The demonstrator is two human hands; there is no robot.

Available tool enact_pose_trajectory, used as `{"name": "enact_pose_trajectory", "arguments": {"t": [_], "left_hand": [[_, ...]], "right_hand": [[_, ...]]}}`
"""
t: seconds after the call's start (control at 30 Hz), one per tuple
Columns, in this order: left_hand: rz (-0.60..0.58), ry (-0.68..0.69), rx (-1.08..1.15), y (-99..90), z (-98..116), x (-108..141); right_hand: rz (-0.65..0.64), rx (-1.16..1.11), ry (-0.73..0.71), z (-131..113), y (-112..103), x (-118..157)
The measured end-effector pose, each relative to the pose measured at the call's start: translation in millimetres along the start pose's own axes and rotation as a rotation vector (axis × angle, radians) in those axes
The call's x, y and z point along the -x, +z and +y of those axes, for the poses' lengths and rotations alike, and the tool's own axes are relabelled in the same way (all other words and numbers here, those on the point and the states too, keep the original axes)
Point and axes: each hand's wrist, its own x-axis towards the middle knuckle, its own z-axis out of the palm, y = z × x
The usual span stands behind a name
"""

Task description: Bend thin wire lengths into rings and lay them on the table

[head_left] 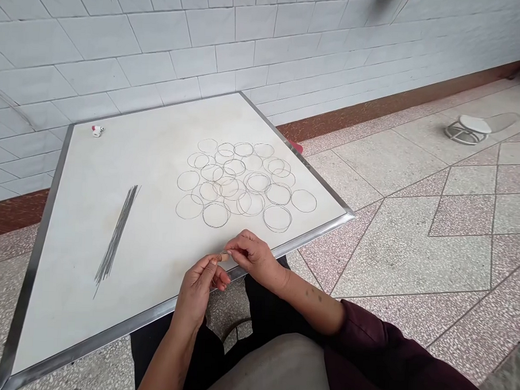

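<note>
the left hand (196, 285) and right hand (254, 258) are pinching a thin wire (224, 252), fingertips nearly closed, likely for fine control. overlapping wire rings (257, 192) are lying at twelve o'clock from them; straight wires (120, 229) are lying bundled at nine, perhaps within easy reach.

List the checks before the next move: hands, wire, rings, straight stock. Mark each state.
1. Left hand pinching wire: ok.
2. Right hand at the same wire: ok, fingertips on it.
3. Wire ends joined: cannot tell, too small and partly covered.
4. Wire rings on table: ok.
5. Rings separate: not ok, many overlap.
6. Straight wires apart from rings: ok.
</note>
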Motion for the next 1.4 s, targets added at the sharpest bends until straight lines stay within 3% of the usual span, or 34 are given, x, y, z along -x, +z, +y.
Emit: {"name": "enact_pose_trajectory", "arguments": {"t": [0.27,0.6,1.03,1.23,1.4], "left_hand": [[-0.001,-0.152,0.242,-1.7,1.5,-1.6],[-0.155,-0.294,0.488,-2.4,0.7,2.7],[-0.115,-0.085,0.659,2.9,-9.2,8.2],[-0.095,0.025,0.712,1.7,-8.9,11.3],[-0.139,-0.011,0.710,1.5,-6.1,13.7]], "right_hand": [[-0.042,-0.036,-0.035,-1.3,-1.8,-1.1],[-0.140,-0.163,-0.131,-3.1,-9.1,-6.1],[-0.181,-0.283,-0.058,-7.2,-13.6,-14.4],[-0.147,-0.359,0.114,-12.6,-17.0,-16.8],[-0.222,-0.291,-0.018,-18.9,-18.1,-18.3]]}}
